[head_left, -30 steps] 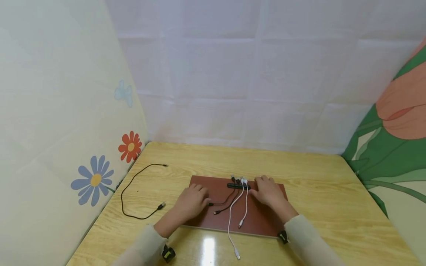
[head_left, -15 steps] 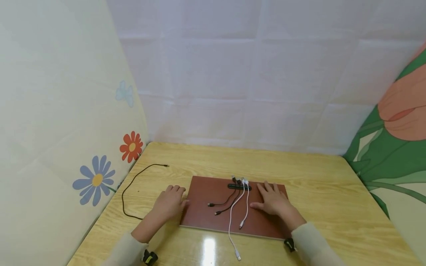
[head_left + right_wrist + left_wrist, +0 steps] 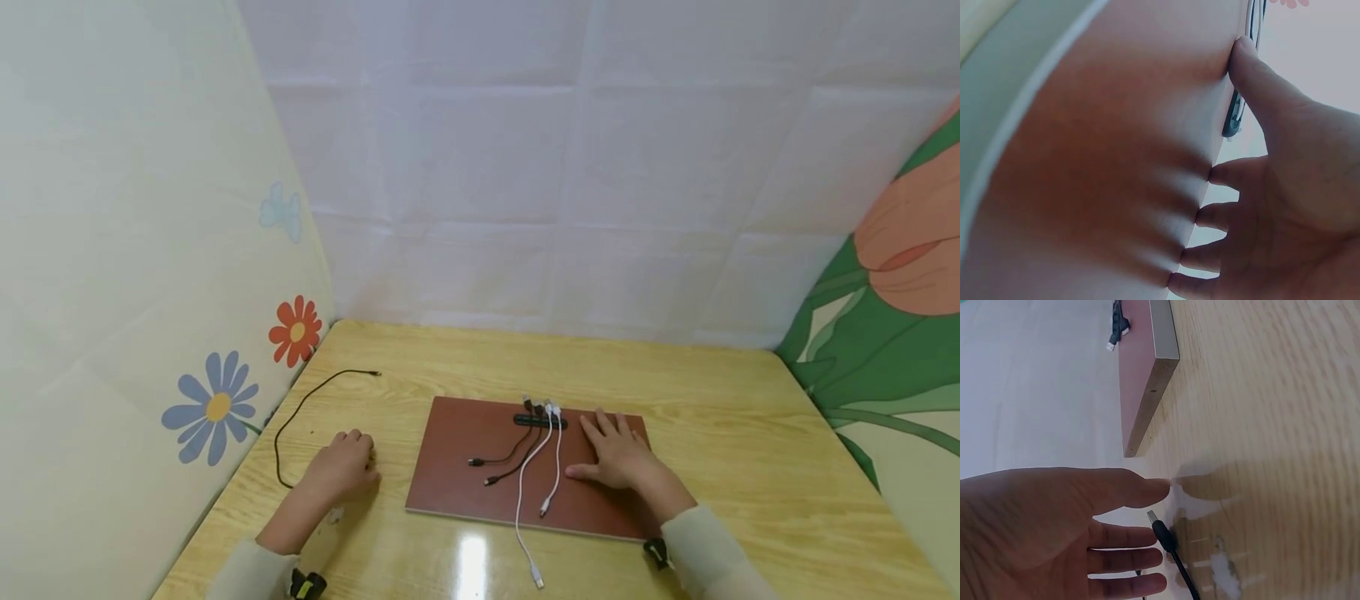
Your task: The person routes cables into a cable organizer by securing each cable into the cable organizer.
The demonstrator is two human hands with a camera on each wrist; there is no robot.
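Observation:
My left hand (image 3: 339,467) hovers low over the table beside a loose black USB cable (image 3: 278,450). In the left wrist view the cable's USB plug (image 3: 1162,534) lies between the thumb and the fingers, with a gap to the thumb; finger contact I cannot tell. My right hand (image 3: 619,460) rests with spread fingers on the right part of a reddish-brown board (image 3: 447,467). On that board sits a black cable holder strip (image 3: 559,423). Two short black cables (image 3: 501,460) and two white cables (image 3: 521,492) run from it, one white end hanging past the board's front edge.
The wooden table (image 3: 720,400) extends around the board on all sides. A white cloth (image 3: 555,167) hangs behind it, and floral cloths stand at left and right. A pale spot (image 3: 1225,575) marks the tabletop near the left hand.
My left hand has left the board and moved left to the loose black cable's USB end. The right hand has spread its fingers and shifted slightly right on the board.

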